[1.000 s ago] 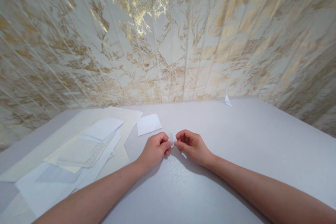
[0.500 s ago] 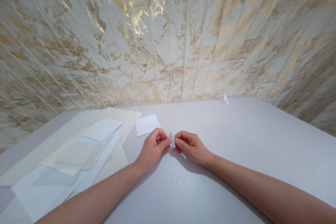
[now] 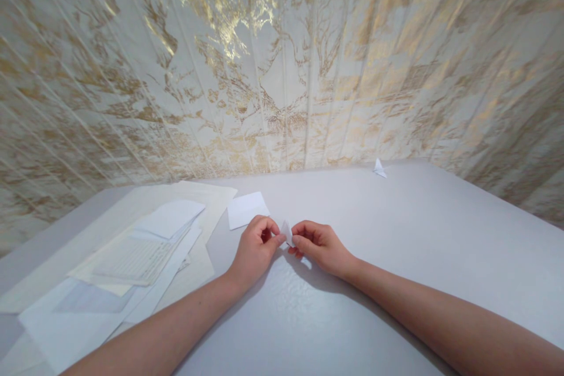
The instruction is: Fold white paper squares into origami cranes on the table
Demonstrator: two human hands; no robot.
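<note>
A small folded piece of white paper [image 3: 286, 231], pointed at the top, is held between my two hands just above the table. My left hand [image 3: 258, 247] pinches its left side between thumb and fingers. From the other side, my right hand [image 3: 321, 247] grips the right edge the same way, fingers curled. The fingertips cover part of the paper's lower folds. Behind my left hand lies a flat white square of paper [image 3: 247, 209], its near corner close to the knuckles.
On the left of the white table [image 3: 396, 235] several loose sheets and papers overlap, with a lined written sheet [image 3: 136, 255] among them. A small folded paper figure [image 3: 379, 168] stands at the far right, by the gold-patterned wall covering [image 3: 282, 70].
Both hands keep their pinch on the folded paper. It has tilted slightly, and the right fingertips have shifted a little to the left.
</note>
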